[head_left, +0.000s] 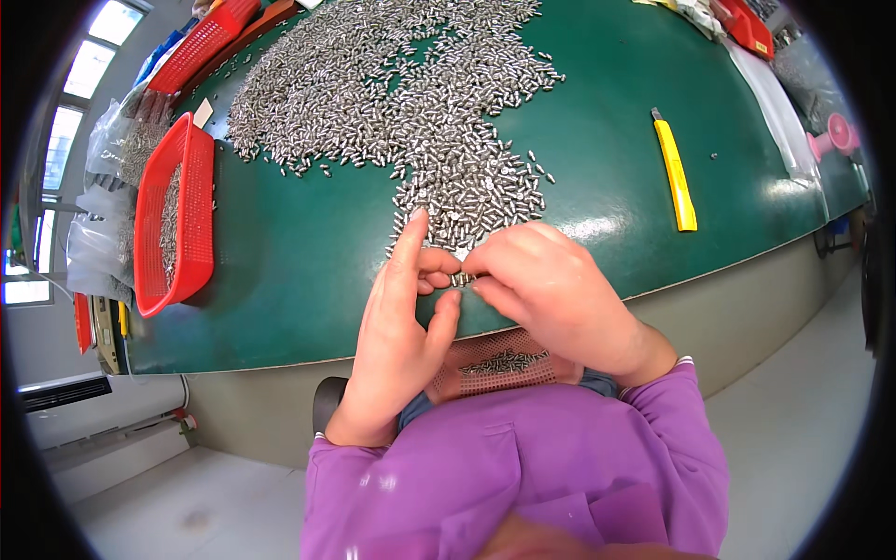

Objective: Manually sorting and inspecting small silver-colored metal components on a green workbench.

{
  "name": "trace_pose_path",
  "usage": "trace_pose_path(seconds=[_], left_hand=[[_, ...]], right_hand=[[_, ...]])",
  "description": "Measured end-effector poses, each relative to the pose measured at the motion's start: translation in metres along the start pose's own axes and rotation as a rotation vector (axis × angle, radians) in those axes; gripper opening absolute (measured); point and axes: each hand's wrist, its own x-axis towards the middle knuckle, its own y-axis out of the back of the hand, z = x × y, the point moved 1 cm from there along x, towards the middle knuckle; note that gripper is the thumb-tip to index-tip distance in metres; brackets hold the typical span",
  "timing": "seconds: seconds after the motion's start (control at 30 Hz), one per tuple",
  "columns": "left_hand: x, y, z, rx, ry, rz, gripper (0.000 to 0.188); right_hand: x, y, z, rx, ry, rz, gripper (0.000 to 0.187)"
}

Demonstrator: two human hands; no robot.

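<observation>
A row of small, shiny, bullet-shaped metal pieces (461, 279) sits between my hands near the table's front edge. My right hand (555, 285) has thumb and forefinger pinched on the row's right end. At its left end is my left hand (401, 299), forefinger pointing up toward the pile, thumb held apart, other fingers curled against the pieces. Whether those curled fingers grip any piece is hard to see. Just beyond the fingertips spreads a large pile of the same metal pieces (373, 89). Below the edge, a pinkish mesh basket (490, 381) on my lap contains more of them.
On the green table (308, 271), a red plastic basket (194, 215) with metal pieces stands at left. A yellow utility knife (676, 173) lies at right. Clear plastic bags (101, 238) crowd the left side; a red bin (744, 28) sits far right.
</observation>
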Motion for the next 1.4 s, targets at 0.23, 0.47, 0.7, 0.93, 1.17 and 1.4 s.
trace_pose_path(seconds=[0.23,0.47,0.7,0.93,1.17,1.4], left_hand=[[0.001,0.0,-0.004,-0.028,-0.022,0.029,0.08],[0.0,-0.002,-0.005,-0.041,-0.028,0.071,0.077],[0.002,-0.004,0.001,-0.029,0.005,0.076,0.074],[0.001,-0.005,-0.001,-0.037,0.007,0.06,0.075],[-0.001,-0.004,-0.004,-0.086,0.024,0.035,0.077],[-0.001,-0.005,-0.002,-0.053,0.003,0.04,0.075]], right_hand=[[-0.001,0.002,0.002,-0.025,-0.046,0.04,0.021],[0.001,0.001,-0.003,-0.058,-0.068,0.047,0.016],[0.002,-0.006,-0.004,-0.131,-0.088,0.08,0.013],[0.003,-0.008,-0.003,-0.115,-0.099,0.082,0.017],[0.0,-0.007,-0.003,-0.079,-0.111,0.08,0.017],[-0.001,-0.009,0.001,-0.051,-0.06,0.09,0.016]])
